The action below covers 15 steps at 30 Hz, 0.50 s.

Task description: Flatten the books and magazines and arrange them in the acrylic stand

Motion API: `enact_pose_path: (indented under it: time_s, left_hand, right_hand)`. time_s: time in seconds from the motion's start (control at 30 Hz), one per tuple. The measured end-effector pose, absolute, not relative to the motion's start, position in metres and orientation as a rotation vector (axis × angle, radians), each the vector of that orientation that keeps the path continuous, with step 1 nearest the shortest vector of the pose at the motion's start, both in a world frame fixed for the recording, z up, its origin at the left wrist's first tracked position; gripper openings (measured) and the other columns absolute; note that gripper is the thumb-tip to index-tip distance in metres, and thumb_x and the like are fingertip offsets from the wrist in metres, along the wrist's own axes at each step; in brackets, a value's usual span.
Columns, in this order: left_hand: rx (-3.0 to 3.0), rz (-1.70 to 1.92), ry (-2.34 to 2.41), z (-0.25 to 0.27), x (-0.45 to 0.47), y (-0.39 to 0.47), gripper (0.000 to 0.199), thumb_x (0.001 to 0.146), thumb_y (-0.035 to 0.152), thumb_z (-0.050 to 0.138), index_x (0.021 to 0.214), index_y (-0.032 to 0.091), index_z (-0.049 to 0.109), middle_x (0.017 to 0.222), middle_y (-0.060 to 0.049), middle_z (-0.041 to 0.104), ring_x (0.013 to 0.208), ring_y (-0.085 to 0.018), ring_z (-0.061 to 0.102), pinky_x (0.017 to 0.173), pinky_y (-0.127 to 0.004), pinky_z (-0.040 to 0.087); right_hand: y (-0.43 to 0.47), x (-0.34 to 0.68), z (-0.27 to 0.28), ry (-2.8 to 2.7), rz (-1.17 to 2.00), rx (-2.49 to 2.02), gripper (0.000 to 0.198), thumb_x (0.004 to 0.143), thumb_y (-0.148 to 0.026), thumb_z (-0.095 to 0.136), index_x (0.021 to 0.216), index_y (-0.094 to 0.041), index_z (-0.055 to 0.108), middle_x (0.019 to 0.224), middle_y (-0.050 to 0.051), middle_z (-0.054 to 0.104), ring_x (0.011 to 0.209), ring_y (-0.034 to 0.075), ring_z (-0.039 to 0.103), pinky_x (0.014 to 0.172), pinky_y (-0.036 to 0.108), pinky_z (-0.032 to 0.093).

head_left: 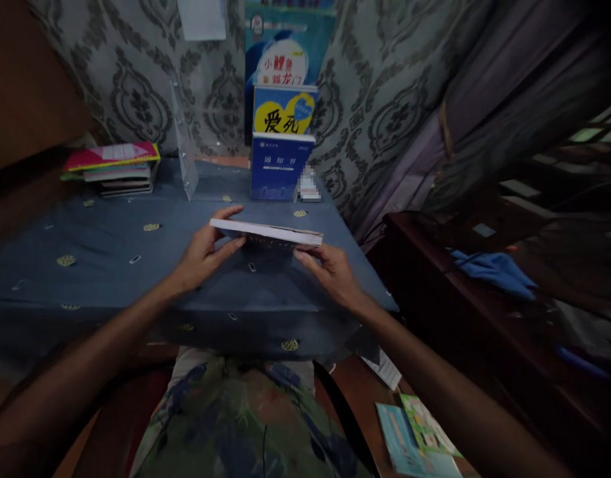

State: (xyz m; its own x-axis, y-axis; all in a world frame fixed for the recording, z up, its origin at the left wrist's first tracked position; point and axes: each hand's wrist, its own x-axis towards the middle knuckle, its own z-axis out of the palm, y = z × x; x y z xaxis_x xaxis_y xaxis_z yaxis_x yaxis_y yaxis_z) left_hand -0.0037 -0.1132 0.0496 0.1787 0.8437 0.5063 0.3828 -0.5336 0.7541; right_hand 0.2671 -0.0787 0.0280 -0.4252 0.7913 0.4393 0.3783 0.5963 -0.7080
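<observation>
Between my two hands is a dark-covered book (266, 231), held above the table with its white page edges facing up toward me. My left hand (208, 245) grips its left end, thumb on the near cover and fingers behind. At the right end, my right hand (330, 267) has its thumb on the near cover; its other fingers are mostly hidden. Beyond the book, a blue book (280, 166) stands upright, with a yellow-and-blue book (284, 109) and a tall teal book (291, 43) behind it.
A clear plastic panel (182, 146) stands left of the upright books. Farther left lies a stack of books (119, 169) on the blue tablecloth (106, 265). A dark red cabinet (465, 312) borders the table's right side. Thin booklets (415, 435) lie low at right.
</observation>
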Motion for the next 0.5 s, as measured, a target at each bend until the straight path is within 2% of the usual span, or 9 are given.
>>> enact_pose_path:
  time_s: [0.07, 0.2, 0.33, 0.5]
  left_hand:
    - [1.987, 1.334, 1.164, 0.043, -0.003, -0.101, 0.053, 0.095, 0.044, 0.059, 0.141, 0.021, 0.047, 0.137, -0.011, 0.059, 0.119, -0.023, 0.061, 0.104, -0.039, 0.049]
    - [1.948, 1.383, 1.101, 0.047, -0.002, -0.078, 0.052, 0.096, 0.045, 0.055, 0.140, 0.020, 0.045, 0.127, -0.010, 0.063, 0.118, -0.023, 0.060, 0.104, -0.040, 0.049]
    - [1.781, 1.319, 1.042, 0.050, -0.008, -0.053, 0.059, 0.094, 0.045, 0.057, 0.145, 0.024, 0.039, 0.127, -0.012, 0.065, 0.113, -0.025, 0.064, 0.098, -0.042, 0.053]
    - [1.679, 0.993, 1.047, 0.029, -0.036, -0.008, 0.067, 0.086, 0.059, 0.061, 0.138, 0.019, 0.051, 0.113, -0.013, 0.072, 0.095, -0.026, 0.071, 0.085, -0.041, 0.057]
  right_hand:
    - [-0.072, 0.263, 0.032, -1.988, 0.695, -0.892, 0.036, 0.096, -0.052, 0.054, 0.102, -0.021, 0.071, 0.092, 0.004, 0.073, 0.091, 0.025, 0.068, 0.083, 0.036, 0.053]
    - [-0.058, 0.253, 0.041, -1.893, 0.787, -0.850, 0.038, 0.095, -0.056, 0.054, 0.088, -0.019, 0.065, 0.077, 0.001, 0.066, 0.072, 0.018, 0.064, 0.067, 0.030, 0.052]
    - [-0.039, 0.238, 0.039, -1.760, 1.095, -0.829, 0.047, 0.087, -0.066, 0.059, 0.078, -0.020, 0.059, 0.064, -0.002, 0.060, 0.050, 0.012, 0.057, 0.050, 0.025, 0.049]
    - [-0.026, 0.221, 0.018, -1.700, 1.548, -0.896, 0.053, 0.077, -0.071, 0.067, 0.074, -0.020, 0.055, 0.062, 0.000, 0.066, 0.051, 0.013, 0.065, 0.042, 0.021, 0.049]
